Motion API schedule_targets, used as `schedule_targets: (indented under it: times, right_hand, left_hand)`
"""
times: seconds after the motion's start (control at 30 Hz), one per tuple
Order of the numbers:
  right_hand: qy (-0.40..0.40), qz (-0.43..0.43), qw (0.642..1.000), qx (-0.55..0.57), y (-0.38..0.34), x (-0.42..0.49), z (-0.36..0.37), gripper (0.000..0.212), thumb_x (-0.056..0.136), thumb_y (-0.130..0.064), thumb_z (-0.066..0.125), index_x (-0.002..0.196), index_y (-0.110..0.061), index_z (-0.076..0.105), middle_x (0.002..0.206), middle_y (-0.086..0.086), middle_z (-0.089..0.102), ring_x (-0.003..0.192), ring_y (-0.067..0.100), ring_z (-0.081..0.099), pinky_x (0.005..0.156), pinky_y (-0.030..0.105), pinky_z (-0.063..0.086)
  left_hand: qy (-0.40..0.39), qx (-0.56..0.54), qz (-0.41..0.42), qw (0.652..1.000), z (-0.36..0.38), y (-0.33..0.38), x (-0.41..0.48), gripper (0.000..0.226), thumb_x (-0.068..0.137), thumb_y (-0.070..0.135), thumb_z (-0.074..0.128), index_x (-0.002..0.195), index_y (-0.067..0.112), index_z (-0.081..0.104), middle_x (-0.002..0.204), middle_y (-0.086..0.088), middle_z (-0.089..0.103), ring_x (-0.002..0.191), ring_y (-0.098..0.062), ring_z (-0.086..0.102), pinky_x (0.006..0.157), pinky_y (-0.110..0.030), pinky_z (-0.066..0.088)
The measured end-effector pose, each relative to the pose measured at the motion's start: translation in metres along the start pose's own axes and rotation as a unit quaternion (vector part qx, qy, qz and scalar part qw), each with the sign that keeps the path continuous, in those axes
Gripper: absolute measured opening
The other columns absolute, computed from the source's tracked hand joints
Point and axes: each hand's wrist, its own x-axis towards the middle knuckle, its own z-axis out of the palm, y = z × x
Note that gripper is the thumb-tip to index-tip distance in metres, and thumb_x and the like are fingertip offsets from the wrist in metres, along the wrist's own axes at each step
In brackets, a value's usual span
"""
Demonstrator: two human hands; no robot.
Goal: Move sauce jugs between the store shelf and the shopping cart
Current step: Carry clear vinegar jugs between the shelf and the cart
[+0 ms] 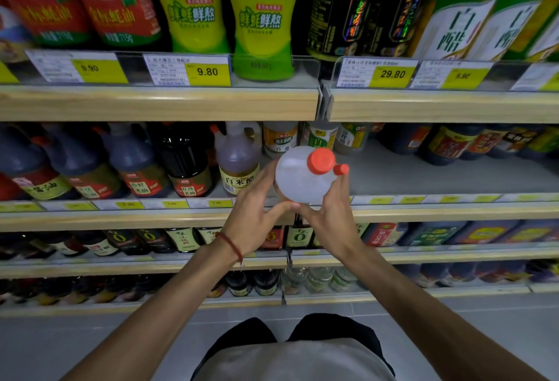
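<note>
- A shop aisle with wood-edged shelving. The top row holds squeeze bottles behind yellow price tags (pixel 207 72), and below them stand dark soy jugs (pixel 130 159) packed side by side.
- The middle shelf (pixel 423 174) has a bare grey stretch to the right of a pale amber jug (pixel 239 159). A few small bottles stand at the back of that stretch.
- Right in front of that opening is the clear sauce jug (pixel 298 178), held off the shelf and tipped so its red cap (pixel 321 161) points toward the person.
- The left hand (pixel 257 217), with a red cord (pixel 233 244) on its wrist, is curled round the jug's left side and underside. The right hand (pixel 329 220) wraps the right side, its fingers reaching up near the smaller red cap.
- So both hands are gripping it firmly, thumbs nearly meeting below.
- The cart is nowhere to be seen from here.
- I'd say this is the shelf end of a transfer, but I can't tell whether the jug is going in or coming out.
- If it's going in, the jug needs righting and sliding base-first into the gap beside the amber one, clear of the shelf lip.
- If it's coming out, the person has to turn to the cart.
</note>
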Motion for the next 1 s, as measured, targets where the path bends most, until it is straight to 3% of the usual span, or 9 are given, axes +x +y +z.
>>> schedule_targets:
  times: [0.1,0.23,0.3,0.4,0.53,0.7,0.83,0.93,1.0]
  right_hand:
    - [0.020,-0.008,1.000,0.014,0.001,0.007,0.006,0.079,0.091,-0.022,0.079,0.154,-0.008,0.034,0.143,0.009,0.040,0.130,0.004,0.041,0.106,0.008,0.035]
    - [-0.022,-0.015,1.000,0.006,0.011,0.018,0.005,0.069,0.096,-0.010,0.072,0.154,-0.010,0.034,0.146,0.004,0.044,0.135,0.007,0.042,0.112,0.016,0.038]
    - [-0.031,-0.008,0.999,0.003,0.017,0.021,0.004,0.063,0.099,-0.007,0.068,0.153,-0.009,0.036,0.145,0.001,0.045,0.130,0.003,0.043,0.110,0.010,0.036]
    - [-0.032,0.014,0.999,0.019,0.024,0.023,0.006,0.060,0.100,-0.003,0.065,0.152,-0.011,0.036,0.143,-0.002,0.048,0.127,0.002,0.045,0.105,0.009,0.040]
    - [-0.017,0.026,0.999,0.019,0.029,0.027,0.009,0.059,0.099,-0.001,0.065,0.151,-0.009,0.039,0.136,0.000,0.053,0.121,0.007,0.051,0.098,0.012,0.047]
    - [0.014,0.036,0.999,-0.012,0.034,0.027,0.012,0.049,0.097,0.000,0.065,0.142,-0.010,0.049,0.126,0.001,0.060,0.110,0.012,0.056,0.088,0.032,0.054]
    - [0.011,0.043,0.998,-0.035,0.041,0.027,0.014,0.054,0.094,0.000,0.069,0.144,-0.009,0.049,0.133,0.005,0.057,0.114,0.018,0.058,0.090,0.030,0.054]
    - [0.005,0.038,0.999,-0.035,0.045,0.027,0.016,0.058,0.093,0.006,0.068,0.145,-0.010,0.049,0.134,0.007,0.049,0.117,0.021,0.059,0.096,0.020,0.052]
    - [-0.001,0.039,0.999,-0.019,0.049,0.031,0.019,0.059,0.094,0.005,0.068,0.146,-0.013,0.048,0.135,0.005,0.049,0.121,0.021,0.060,0.101,0.035,0.056]
  left_hand:
    - [0.017,0.027,0.005,0.999,-0.001,-0.002,0.005,0.072,0.093,0.030,0.073,0.154,0.019,0.039,0.155,0.007,0.047,0.144,-0.006,0.041,0.115,-0.040,0.042]
    - [0.031,0.023,-0.001,0.999,0.001,-0.014,0.013,0.072,0.095,0.028,0.070,0.157,0.017,0.036,0.158,0.004,0.044,0.147,-0.009,0.038,0.115,-0.044,0.042]
    - [0.037,0.035,0.000,0.999,0.005,-0.021,0.015,0.071,0.095,0.024,0.071,0.156,0.016,0.036,0.159,0.003,0.040,0.149,-0.010,0.034,0.117,-0.045,0.039]
    - [0.067,0.060,-0.011,0.996,0.012,-0.026,0.017,0.070,0.092,0.019,0.074,0.153,0.014,0.040,0.152,0.001,0.036,0.145,-0.012,0.034,0.119,-0.041,0.037]
    - [0.072,0.042,-0.034,0.996,0.020,-0.029,0.023,0.066,0.094,0.017,0.071,0.153,0.018,0.042,0.148,0.002,0.046,0.138,-0.009,0.043,0.113,-0.029,0.041]
    - [0.092,0.009,-0.049,0.995,0.032,-0.033,0.026,0.066,0.093,0.009,0.070,0.153,0.020,0.044,0.148,0.005,0.055,0.137,-0.007,0.048,0.109,-0.023,0.044]
    - [0.092,0.013,-0.064,0.994,0.037,-0.042,0.024,0.068,0.093,0.012,0.071,0.154,0.024,0.042,0.143,0.006,0.059,0.133,-0.007,0.053,0.106,-0.032,0.049]
    - [0.097,0.010,-0.078,0.992,0.041,-0.047,0.023,0.071,0.093,0.017,0.071,0.155,0.031,0.038,0.141,0.009,0.061,0.132,-0.008,0.055,0.104,-0.040,0.052]
    - [0.108,-0.004,-0.095,0.990,0.044,-0.048,0.025,0.073,0.093,0.021,0.072,0.155,0.035,0.037,0.140,0.008,0.061,0.131,-0.009,0.056,0.104,-0.042,0.052]
